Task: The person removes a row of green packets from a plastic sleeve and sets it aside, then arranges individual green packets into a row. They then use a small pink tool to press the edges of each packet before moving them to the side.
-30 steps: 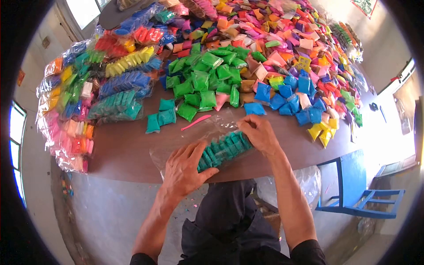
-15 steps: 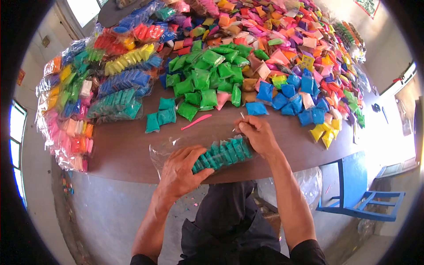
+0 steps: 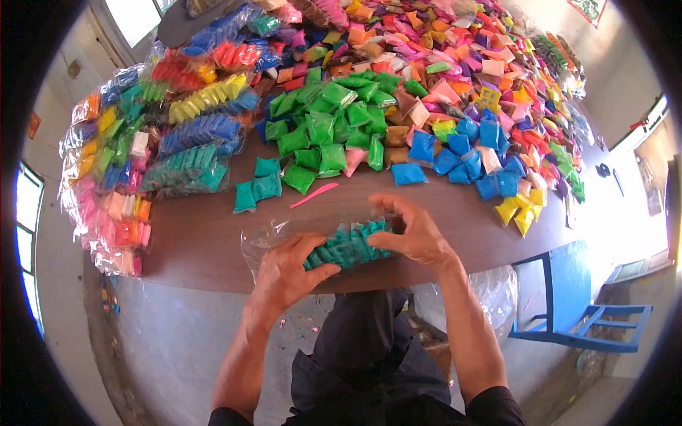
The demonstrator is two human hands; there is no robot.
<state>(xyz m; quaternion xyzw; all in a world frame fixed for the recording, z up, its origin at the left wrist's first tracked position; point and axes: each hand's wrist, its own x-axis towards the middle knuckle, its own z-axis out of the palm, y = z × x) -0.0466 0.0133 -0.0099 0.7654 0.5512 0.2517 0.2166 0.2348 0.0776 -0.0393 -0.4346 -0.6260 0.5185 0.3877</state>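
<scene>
Now both hands, left hand point(image 3: 288, 273) and right hand point(image 3: 412, 231), clamped on the teal packet bundle point(image 3: 347, 245), right newly lowered.

Pretty bright room, daylight coming through a window point(image 3: 27, 227) on the left wall. Brown table point(image 3: 199, 241), grey floor point(image 3: 170, 341), and a blue wooden chair point(image 3: 575, 312) sits off to the right.
</scene>
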